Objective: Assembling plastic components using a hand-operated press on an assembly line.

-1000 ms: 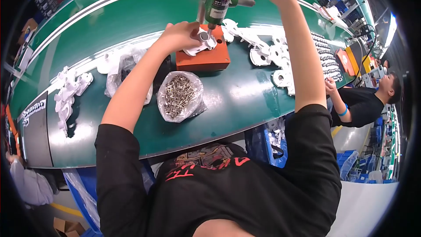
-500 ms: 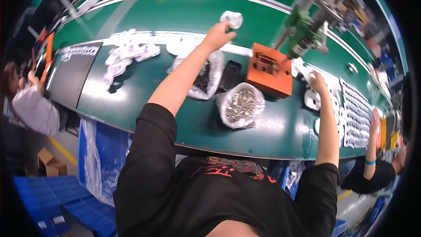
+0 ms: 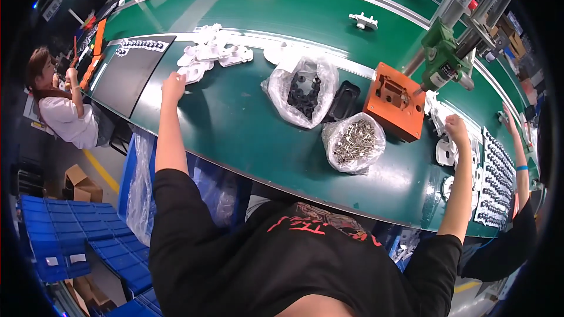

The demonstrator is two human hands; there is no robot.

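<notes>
My left hand is at the near left end of a pile of white plastic parts. Its fingers are closed at the edge of the nearest white plastic part, which still rests on the table. Off to the right, my right hand is closed beside more white parts; whatever is between its fingers is hidden. An orange fixture block stands under a green press. Near it are a bag of small metal screws or pins, a bag of black pieces and a black tray.
A white part sits on the green conveyor beyond the table. A dark mat lies at left, rows of small parts at right. Co-workers sit at both sides. Blue bins stand on the floor at lower left.
My left hand has let go of a white part on the conveyor and come back left to the pile. My right hand stays by the right-hand parts. The view has shifted.
</notes>
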